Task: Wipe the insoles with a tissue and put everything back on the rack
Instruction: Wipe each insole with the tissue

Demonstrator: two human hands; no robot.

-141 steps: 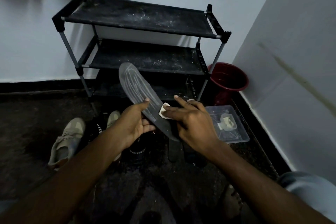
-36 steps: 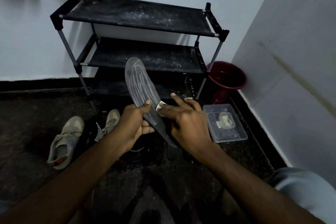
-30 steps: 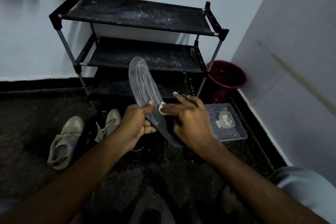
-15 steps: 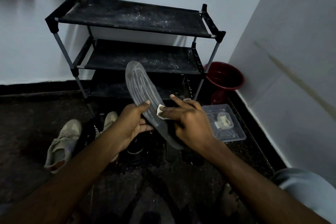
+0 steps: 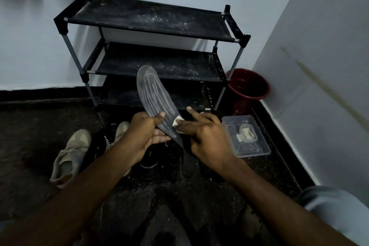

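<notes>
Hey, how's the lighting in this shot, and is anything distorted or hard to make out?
Head view: dim overall; soft shadows fall across the white wall above the shoe rack; the dark floor swallows detail; the wide-angle lens bows the rack's shelves; the grey insole and white tissue are readable.

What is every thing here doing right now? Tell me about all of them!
insole, held up slanted in the left hand
tissue, pressed on the insole by the right hand
rack, upright, shelves dusty
tan shoes, on the floor, off the rack
clear box, on the floor, crumpled tissue inside
red bucket, upright beside the rack
</notes>
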